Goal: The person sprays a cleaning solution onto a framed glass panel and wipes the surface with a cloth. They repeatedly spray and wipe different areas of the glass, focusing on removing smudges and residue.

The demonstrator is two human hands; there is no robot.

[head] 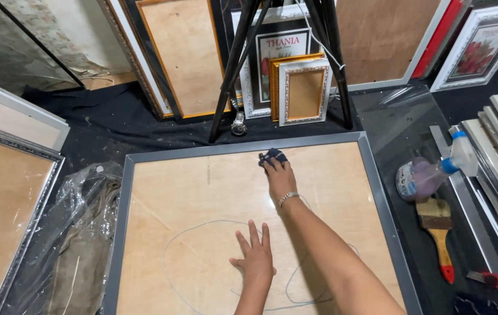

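Seen from the head camera, a large grey-framed panel (pixel 371 175) is laid flat on the dark floor, its pale wooden backing facing up. The left hand (pixel 255 256) is pressed flat on the backing, fingers spread and holding nothing, apparently to steady it. The right hand (pixel 280 175) is stretched toward the far edge, fingers closed over a dark blue cloth (pixel 273 156). A spray bottle (pixel 430 172) and paintbrush (pixel 439 233) are kept within reach at right.

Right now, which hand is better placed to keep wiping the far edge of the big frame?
Probably the right hand: it already presses the dark cloth near the far edge, while the left hand lies flat, nearer.
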